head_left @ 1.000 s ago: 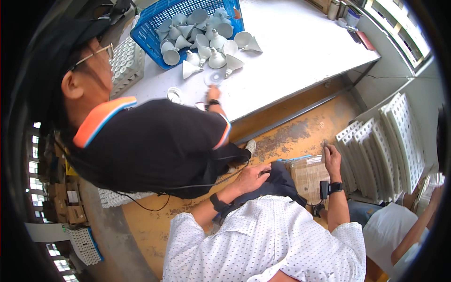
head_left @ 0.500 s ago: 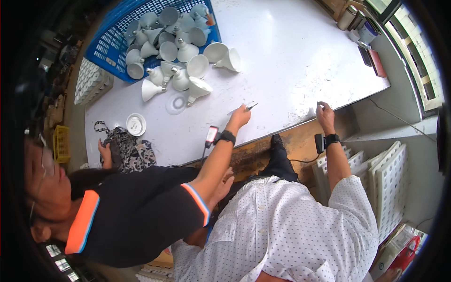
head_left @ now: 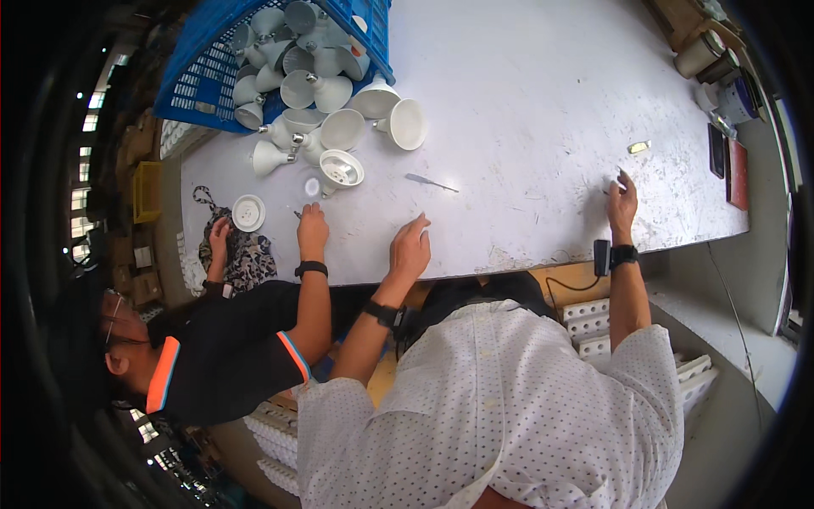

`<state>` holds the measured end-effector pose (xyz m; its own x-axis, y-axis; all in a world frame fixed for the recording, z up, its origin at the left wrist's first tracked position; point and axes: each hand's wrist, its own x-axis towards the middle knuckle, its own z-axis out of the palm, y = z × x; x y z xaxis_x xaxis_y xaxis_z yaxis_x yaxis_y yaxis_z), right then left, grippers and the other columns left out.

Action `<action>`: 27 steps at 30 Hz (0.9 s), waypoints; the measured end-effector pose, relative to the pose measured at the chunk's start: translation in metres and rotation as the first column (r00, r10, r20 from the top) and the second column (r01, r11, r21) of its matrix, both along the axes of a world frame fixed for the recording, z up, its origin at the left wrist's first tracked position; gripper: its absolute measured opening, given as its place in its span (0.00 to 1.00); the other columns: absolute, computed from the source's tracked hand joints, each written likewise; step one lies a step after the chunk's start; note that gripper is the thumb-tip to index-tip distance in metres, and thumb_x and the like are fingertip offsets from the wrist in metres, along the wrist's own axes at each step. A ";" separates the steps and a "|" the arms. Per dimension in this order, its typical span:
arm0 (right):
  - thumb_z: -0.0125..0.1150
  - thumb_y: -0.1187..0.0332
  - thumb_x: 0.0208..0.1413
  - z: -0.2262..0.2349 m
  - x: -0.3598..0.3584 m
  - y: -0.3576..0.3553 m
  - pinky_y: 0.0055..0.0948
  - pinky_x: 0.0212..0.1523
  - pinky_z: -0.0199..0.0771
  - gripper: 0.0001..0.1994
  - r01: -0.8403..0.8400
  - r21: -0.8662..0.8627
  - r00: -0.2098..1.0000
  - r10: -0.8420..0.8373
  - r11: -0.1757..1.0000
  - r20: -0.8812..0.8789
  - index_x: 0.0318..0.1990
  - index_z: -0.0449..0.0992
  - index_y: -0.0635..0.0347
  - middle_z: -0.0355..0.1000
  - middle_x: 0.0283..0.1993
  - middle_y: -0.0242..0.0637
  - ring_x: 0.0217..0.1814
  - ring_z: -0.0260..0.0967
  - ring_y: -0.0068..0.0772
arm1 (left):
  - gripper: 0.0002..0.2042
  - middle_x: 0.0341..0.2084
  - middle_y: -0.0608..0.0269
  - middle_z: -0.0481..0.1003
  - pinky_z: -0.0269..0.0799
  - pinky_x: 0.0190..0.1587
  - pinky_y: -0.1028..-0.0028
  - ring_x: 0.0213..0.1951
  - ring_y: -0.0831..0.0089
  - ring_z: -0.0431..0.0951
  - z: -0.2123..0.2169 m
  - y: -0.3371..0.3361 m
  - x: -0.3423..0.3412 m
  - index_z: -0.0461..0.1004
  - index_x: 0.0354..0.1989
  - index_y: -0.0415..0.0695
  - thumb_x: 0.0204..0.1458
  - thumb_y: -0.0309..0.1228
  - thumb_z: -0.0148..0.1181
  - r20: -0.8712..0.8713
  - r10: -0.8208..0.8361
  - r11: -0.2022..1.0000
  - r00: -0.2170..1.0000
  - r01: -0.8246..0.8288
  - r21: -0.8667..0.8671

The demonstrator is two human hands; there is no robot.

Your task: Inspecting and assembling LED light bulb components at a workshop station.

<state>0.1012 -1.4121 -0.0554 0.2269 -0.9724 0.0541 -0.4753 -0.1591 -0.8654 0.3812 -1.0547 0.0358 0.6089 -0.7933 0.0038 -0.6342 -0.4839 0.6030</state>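
Observation:
My left hand is over the near table edge, fingers loosely stretched and holding nothing visible. Beyond it, a thin tool with a pale flat handle and narrow metal shaft lies on the white table. Farther right, my right hand rests above the tabletop with fingers pinched; something small and dark shows at the fingertips, too small to name. A small shiny yellowish piece lies just past it. White cone-shaped lamp housings stand and lie beyond my left hand; one faces up, showing its inside.
A blue plastic crate full of lamp housings stands back left. At left, a co-worker's hand holds a thin dark object; their other hand touches camouflage cloth near a white round dish. Jars stand far right.
The co-worker's arm has drawn back left from in front of me. My left hand has come up over the table edge. The thin tool now lies on the table.

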 end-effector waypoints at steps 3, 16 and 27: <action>0.51 0.70 0.53 0.026 -0.001 0.064 0.26 0.38 0.69 0.16 -0.179 0.053 0.983 0.181 0.982 -0.025 0.50 0.68 0.62 0.68 0.46 0.41 0.40 0.68 0.29 | 0.20 0.53 0.47 0.62 0.60 0.53 0.64 0.55 0.54 0.61 -0.028 -0.044 0.037 0.64 0.50 0.41 0.45 0.19 0.48 0.278 -0.161 0.964 0.947 0.090 0.251; 0.50 0.71 0.54 0.077 0.002 0.096 0.24 0.41 0.69 0.12 -0.200 0.231 0.980 0.190 0.952 0.066 0.44 0.71 0.67 0.72 0.37 0.39 0.39 0.68 0.24 | 0.07 0.44 0.51 0.69 0.66 0.43 0.64 0.43 0.60 0.71 -0.061 -0.062 0.066 0.69 0.33 0.38 0.48 0.27 0.49 0.333 -0.239 0.964 0.912 0.183 0.191; 0.50 0.70 0.56 0.095 0.174 0.167 0.23 0.42 0.69 0.16 -0.724 0.439 0.687 0.613 0.532 0.390 0.51 0.67 0.66 0.68 0.49 0.36 0.44 0.67 0.24 | 0.05 0.23 0.52 0.73 0.69 0.30 0.67 0.27 0.58 0.74 0.010 -0.073 0.005 0.70 0.28 0.37 0.44 0.25 0.56 -0.325 -0.133 0.950 0.936 0.028 -0.310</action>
